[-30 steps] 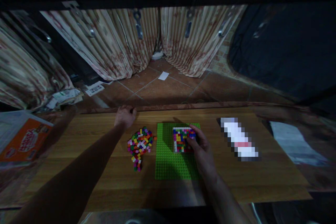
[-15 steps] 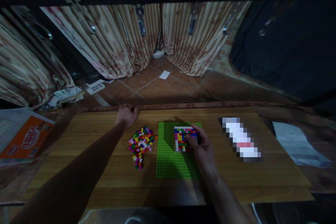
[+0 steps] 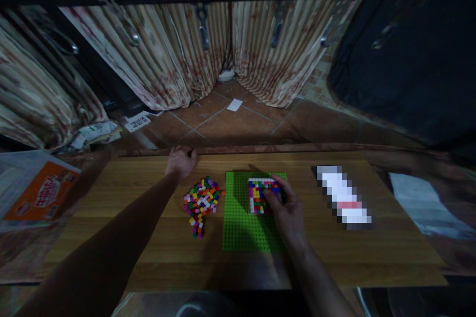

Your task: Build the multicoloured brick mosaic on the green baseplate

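Observation:
My left hand (image 3: 181, 161) rests at the far edge of the wooden table, its fingers curled; whatever they hold, if anything, is hidden. A bright green studded baseplate (image 3: 238, 233) lies in front of me. On its upper part sits a square block of small multicoloured building bricks (image 3: 258, 197) with white bricks along its far and left sides. My right hand (image 3: 290, 208) grips this block from the right, thumb on its top and fingers bent round its far right side, hiding that part. Left of the baseplate is a loose pile of small coloured bricks (image 3: 204, 197).
A pixelated phone-like object (image 3: 344, 198) lies on the table (image 3: 148, 267) at right. Beyond the right edge is a pale sheet (image 3: 427, 203); at left lies an orange and clear package (image 3: 40, 190). Striped curtains (image 3: 167, 59) hang past the tiled floor (image 3: 208, 119).
The whole view has shifted slightly, with things appearing a little further right. Both hands keep their places on the table and on the brick block.

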Demonstrator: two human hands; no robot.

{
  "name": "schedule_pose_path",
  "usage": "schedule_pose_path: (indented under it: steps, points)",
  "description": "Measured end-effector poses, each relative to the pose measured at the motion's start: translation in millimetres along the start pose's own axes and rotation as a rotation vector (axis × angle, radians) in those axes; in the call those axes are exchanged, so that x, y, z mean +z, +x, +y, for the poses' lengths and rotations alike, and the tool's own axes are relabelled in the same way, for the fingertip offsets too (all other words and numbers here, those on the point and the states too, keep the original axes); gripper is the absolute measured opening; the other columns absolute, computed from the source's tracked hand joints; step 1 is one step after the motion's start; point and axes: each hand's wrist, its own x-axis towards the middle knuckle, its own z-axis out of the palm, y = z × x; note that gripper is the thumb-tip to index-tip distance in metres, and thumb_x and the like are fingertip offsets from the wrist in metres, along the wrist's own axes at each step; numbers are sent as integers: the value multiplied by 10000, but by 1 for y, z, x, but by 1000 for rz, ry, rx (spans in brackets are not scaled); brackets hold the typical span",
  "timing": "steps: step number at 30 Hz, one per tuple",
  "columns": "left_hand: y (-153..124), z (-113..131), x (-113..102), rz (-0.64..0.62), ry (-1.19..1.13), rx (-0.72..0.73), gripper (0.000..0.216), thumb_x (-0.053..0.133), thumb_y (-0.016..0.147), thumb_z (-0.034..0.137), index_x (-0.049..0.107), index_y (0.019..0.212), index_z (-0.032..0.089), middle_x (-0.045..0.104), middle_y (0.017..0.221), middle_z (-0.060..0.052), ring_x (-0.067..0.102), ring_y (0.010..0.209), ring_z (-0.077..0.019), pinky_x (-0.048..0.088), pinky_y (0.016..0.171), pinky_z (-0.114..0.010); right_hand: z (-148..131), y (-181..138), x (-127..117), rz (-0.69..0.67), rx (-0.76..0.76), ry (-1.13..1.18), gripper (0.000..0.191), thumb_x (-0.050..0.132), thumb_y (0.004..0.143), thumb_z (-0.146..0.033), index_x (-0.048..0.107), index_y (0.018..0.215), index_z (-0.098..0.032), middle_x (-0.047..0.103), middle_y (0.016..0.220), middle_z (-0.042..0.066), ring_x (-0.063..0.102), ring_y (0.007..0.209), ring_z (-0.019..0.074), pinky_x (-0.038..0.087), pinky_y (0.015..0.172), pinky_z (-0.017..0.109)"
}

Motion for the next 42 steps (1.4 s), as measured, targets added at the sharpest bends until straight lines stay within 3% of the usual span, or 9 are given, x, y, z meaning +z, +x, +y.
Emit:
schedule_pose_path:
  steps: [13, 21, 26, 30, 42]
  points:
    - [1, -1, 1, 12, 10, 17, 439, 352, 926, 409, 702, 897, 144, 699, 1001, -164, 601, 1056, -302, 418, 1013, -422, 6, 0, -2, -33, -22, -36, 479, 724, 781, -430, 661, 1238, -301, 647, 1282, 55, 613, 1141, 262, 481, 996, 468]
    - [2, -2, 3, 1, 10, 25, 418, 354, 921, 401, 699, 871, 171, 709, 990, -153, 599, 1061, -311, 418, 1006, -447, -1, 0, 0, 24, 13, 40, 540, 725, 776, -493, 650, 1270, -288, 668, 1287, 59, 627, 1139, 254, 483, 997, 460]
    - [1, -1, 0, -10, 47, 23, 435, 345, 928, 394, 708, 884, 159, 708, 1002, -161, 605, 1053, -304, 429, 989, -429, -8, 12, -4, 54, 139, 78, 479, 674, 764, -586, 747, 1079, -233, 754, 1083, 67, 673, 1024, 275, 520, 900, 442]
    - [1, 0, 0, -15, 48, 28, 431, 348, 926, 387, 711, 882, 158, 710, 990, -158, 611, 1050, -302, 424, 997, -430, -8, 21, -3, 102, 198, 111, 425, 718, 690, -561, 778, 922, -209, 772, 931, 53, 690, 902, 261, 535, 795, 391]
    - [0, 0, 0, 14, 26, 4, 410, 368, 923, 398, 708, 890, 171, 705, 1001, -143, 606, 1042, -301, 435, 995, -424, -9, 25, -2, 136, 166, 94, 305, 743, 655, -476, 787, 808, -217, 783, 858, 37, 703, 845, 253, 540, 735, 364]
